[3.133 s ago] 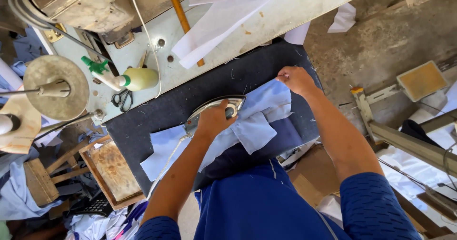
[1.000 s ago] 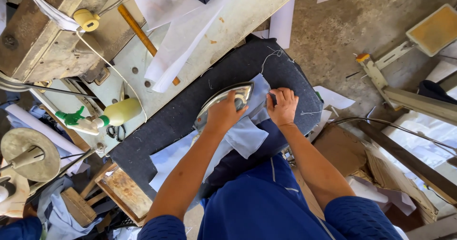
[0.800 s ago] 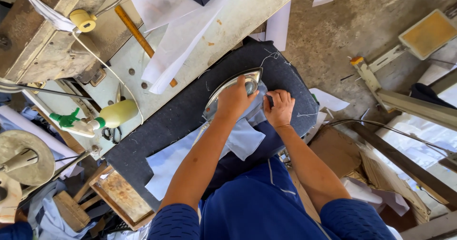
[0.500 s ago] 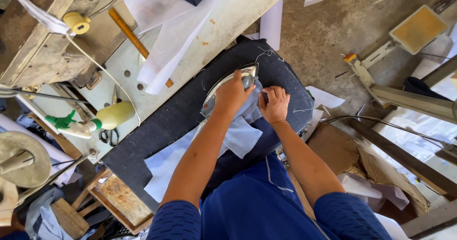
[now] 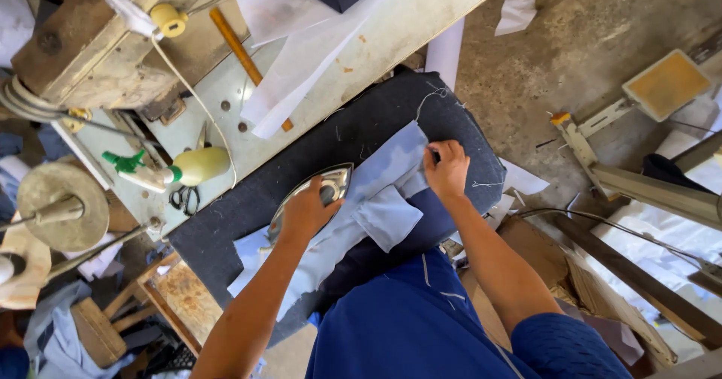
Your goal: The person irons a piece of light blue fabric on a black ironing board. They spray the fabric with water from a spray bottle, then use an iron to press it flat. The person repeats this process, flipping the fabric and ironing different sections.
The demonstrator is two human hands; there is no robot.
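The left hand (image 5: 307, 212) is closed around the handle of a metal iron (image 5: 310, 195) resting on light blue cloth (image 5: 376, 191), whose far edge the right hand (image 5: 447, 170) pinches, over a dark padded board (image 5: 301, 161) beneath both hands.

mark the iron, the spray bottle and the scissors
iron (image 5: 325, 183), head view, on the shiny front of its body.
spray bottle (image 5: 201, 165), head view, on its yellowish body.
scissors (image 5: 181, 198), head view, on the dark handle loops.
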